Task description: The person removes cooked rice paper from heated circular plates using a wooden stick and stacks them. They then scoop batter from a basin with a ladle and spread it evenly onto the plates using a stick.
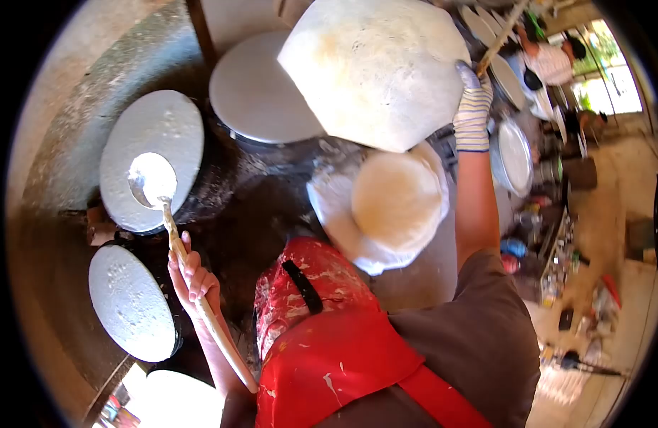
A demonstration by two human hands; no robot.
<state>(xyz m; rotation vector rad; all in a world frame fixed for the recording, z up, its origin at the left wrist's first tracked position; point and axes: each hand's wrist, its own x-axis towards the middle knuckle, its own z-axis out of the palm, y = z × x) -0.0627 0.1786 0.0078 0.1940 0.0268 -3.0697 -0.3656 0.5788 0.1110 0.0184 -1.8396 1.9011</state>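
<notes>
Smoky walls curve round the griddles (133, 303) as we hold a ladle (152, 180) and a wide pale sheet hangs near our glove.
Our bare left hand (193, 274), at 8 o'clock, is mostly closed, fingers curled around the ladle's handle; its long axis slants from 5 o'clock up towards 10, and its whitened bowl points over a griddle at 9 to 10. Our right hand (474, 107), in a striped glove at 1 to 2, is at the edge of the pale sheet (375, 71) at 12, by the lower end of a stick (504, 36); we cannot tell how tightly it grips. Near centre, towards 3, a round cream-coloured piece (395, 200) lies on white cloth (343, 232).
</notes>
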